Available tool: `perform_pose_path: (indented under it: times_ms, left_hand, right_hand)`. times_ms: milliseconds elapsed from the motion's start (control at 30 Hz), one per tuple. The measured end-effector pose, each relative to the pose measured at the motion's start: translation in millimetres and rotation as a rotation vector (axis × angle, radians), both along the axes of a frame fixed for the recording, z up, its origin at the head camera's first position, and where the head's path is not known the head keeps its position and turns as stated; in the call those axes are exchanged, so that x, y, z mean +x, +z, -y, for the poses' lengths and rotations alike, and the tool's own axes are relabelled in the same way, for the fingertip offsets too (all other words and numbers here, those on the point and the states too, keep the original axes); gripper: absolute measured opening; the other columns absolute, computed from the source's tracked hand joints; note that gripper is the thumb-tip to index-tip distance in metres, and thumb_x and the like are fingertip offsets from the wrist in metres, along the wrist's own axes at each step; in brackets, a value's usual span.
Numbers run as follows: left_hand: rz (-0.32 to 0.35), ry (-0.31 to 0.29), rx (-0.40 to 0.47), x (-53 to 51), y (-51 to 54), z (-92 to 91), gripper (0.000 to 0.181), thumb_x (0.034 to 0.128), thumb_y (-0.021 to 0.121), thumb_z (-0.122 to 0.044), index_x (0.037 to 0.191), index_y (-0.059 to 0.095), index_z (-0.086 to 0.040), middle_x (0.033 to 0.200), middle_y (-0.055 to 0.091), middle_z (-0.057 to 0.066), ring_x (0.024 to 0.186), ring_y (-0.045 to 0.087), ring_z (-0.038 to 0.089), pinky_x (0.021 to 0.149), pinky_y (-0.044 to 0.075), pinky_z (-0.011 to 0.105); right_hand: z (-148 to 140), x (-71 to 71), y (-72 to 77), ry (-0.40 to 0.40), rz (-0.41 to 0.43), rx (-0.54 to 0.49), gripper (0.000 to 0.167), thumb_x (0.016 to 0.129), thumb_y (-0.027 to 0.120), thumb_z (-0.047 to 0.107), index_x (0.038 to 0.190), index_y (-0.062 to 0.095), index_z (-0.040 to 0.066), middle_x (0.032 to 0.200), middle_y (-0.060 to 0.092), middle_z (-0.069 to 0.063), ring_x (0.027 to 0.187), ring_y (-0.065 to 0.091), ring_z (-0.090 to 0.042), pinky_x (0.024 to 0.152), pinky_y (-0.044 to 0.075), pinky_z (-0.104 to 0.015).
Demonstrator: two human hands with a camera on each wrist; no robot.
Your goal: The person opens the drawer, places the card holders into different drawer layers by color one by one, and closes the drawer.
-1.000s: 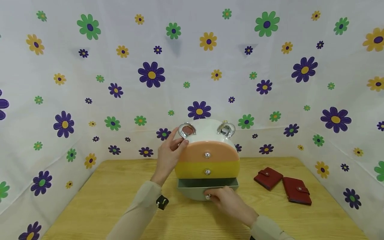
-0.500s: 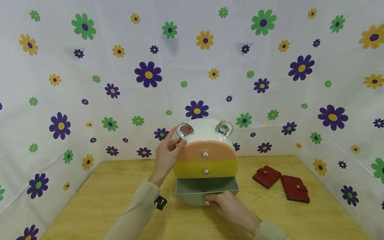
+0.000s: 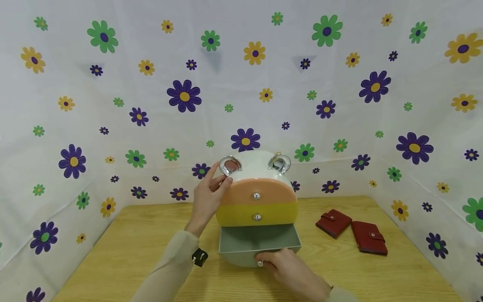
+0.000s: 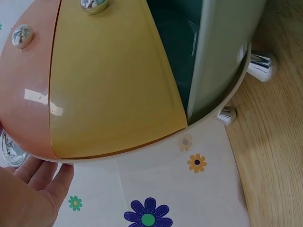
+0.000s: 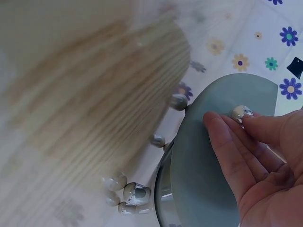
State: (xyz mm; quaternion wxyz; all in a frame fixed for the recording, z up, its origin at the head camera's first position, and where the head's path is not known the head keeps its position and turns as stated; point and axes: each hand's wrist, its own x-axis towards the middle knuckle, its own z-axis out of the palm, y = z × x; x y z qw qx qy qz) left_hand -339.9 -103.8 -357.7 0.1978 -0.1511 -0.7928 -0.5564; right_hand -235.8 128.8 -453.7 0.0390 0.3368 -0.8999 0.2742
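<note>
A small rounded chest of drawers [image 3: 256,214] stands on the table, with a white top, silver ring ears and orange, yellow and grey-green drawers. Its bottom drawer [image 3: 241,258] is pulled out, and the part of its inside that shows is bare. My right hand [image 3: 288,270] pinches that drawer's silver knob [image 5: 241,113] between thumb and fingers. Against the chest's upper left side rests my left hand [image 3: 207,199], its fingers fairly straight just below the left ring ear [image 3: 230,165]. In the left wrist view, the left fingertips [image 4: 59,182] touch the side edge by the orange drawer [image 4: 28,94].
Two dark red snap-strap wallets [image 3: 333,223] lie on the wooden table [image 3: 151,251] to the right of the chest. A white cloth with printed flowers [image 3: 185,96] hangs behind and at both sides. Small silver feet [image 4: 262,66] hold the chest up.
The right hand has drawn the bottom drawer further out, toward the person, and more of its inside shows. The left hand keeps its place on the chest. The head view has shifted slightly.
</note>
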Motion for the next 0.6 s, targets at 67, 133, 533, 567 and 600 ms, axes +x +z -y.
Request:
perform_pose_path:
  times_ms: [67,133,533,567,600]
  left_hand:
    - [-0.006,0.003,0.000,-0.4,0.1,0.5,0.069,0.0906,0.066,-0.047,0.151,0.038,-0.030,0.129,0.066,0.009,0.118,0.064,0.030,0.095,0.053,0.039]
    - [-0.008,0.003,0.001,-0.5,0.4,0.9,0.068,0.0908,0.066,-0.046,0.151,0.038,-0.029,0.129,0.066,0.009,0.118,0.064,0.030,0.095,0.052,0.040]
    - [0.036,0.012,-0.016,0.8,-1.1,0.3,0.068,0.0908,0.064,-0.051,0.151,0.036,-0.034,0.131,0.065,0.006,0.121,0.062,0.030,0.097,0.051,0.041]
    - [0.034,0.014,-0.018,0.9,-1.8,0.4,0.068,0.0909,0.064,-0.051,0.151,0.036,-0.034,0.131,0.065,0.006,0.121,0.062,0.030,0.097,0.051,0.041]
    - [0.030,0.013,-0.018,1.4,-2.2,0.6,0.068,0.0912,0.064,-0.050,0.151,0.036,-0.034,0.131,0.065,0.007,0.120,0.062,0.031,0.097,0.051,0.041]
  right_hand:
    - [0.6,1.9,0.7,-0.003,0.012,-0.002,0.021,0.095,0.062,0.011,0.112,0.072,0.018,0.107,0.071,0.010,0.089,0.059,0.006,0.079,0.055,-0.020]
    - [1.1,4.2,1.1,-0.004,0.006,-0.006,0.020,0.095,0.062,0.011,0.111,0.072,0.018,0.106,0.072,0.010,0.089,0.059,0.006,0.078,0.054,-0.020]
    - [2.1,19.1,-2.5,-0.009,0.007,0.002,0.022,0.095,0.062,0.009,0.112,0.072,0.017,0.104,0.073,0.007,0.086,0.062,0.006,0.072,0.054,-0.017]
    - [2.1,20.3,-2.7,-0.008,0.013,0.002,0.021,0.095,0.062,0.010,0.112,0.072,0.017,0.103,0.074,0.007,0.085,0.062,0.006,0.071,0.054,-0.017]
    - [2.2,21.8,-2.9,-0.008,0.019,0.004,0.021,0.095,0.061,0.010,0.112,0.072,0.017,0.102,0.074,0.007,0.083,0.062,0.006,0.070,0.053,-0.017]
